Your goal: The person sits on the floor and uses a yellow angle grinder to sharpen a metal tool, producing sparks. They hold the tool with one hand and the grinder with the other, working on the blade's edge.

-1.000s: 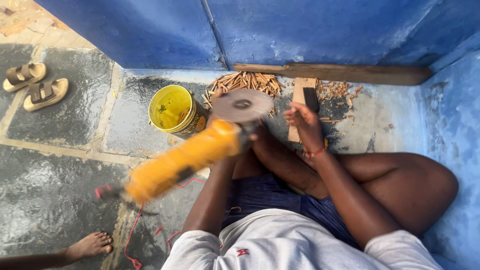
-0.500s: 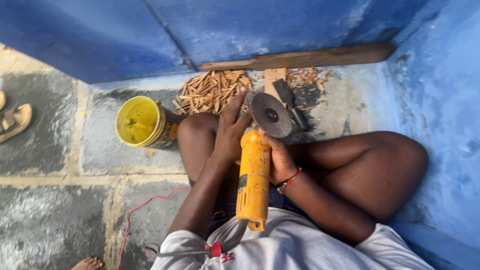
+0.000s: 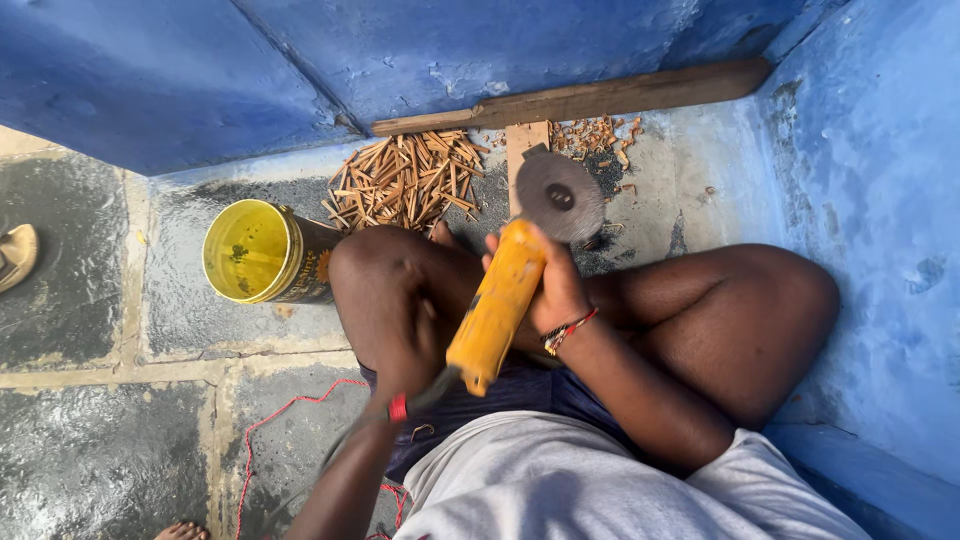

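The right hand (image 3: pixel 553 290) is wrapped round the forward end of a yellow angle grinder (image 3: pixel 497 308), its grip closed on the body just behind the grey cutting disc (image 3: pixel 560 196); the fingers lie on the far side of the tool and cannot be counted; a red-and-white thread bracelet (image 3: pixel 568 330) circles the wrist. The grinder slants from the lap up toward the wall, its disc hanging over a narrow upright wooden strip (image 3: pixel 525 150), whose lower length is hidden behind the disc, so whether the two touch cannot be told. The left hand (image 3: pixel 408 355) rests low by the tool's rear end, against the raised left knee; its fingers merge with the leg in shadow, and whether its grip is closed on anything cannot be made out; a dark cord with a red band (image 3: pixel 398 408) leaves the grinder's tail there and passes under the wrist. A red wire (image 3: pixel 262 425) loops over the wet stone floor (image 3: pixel 90 460) and runs off the lower edge. Beyond the knee lies a heap of short wooden sticks (image 3: pixel 405 180), partly screened by it; a yellow tin (image 3: pixel 262 252) lies tipped on its side just left. A long plank (image 3: pixel 590 98) leans along the blue wall (image 3: pixel 480 45); a sandal (image 3: pixel 15 255) is cut off at the left edge.
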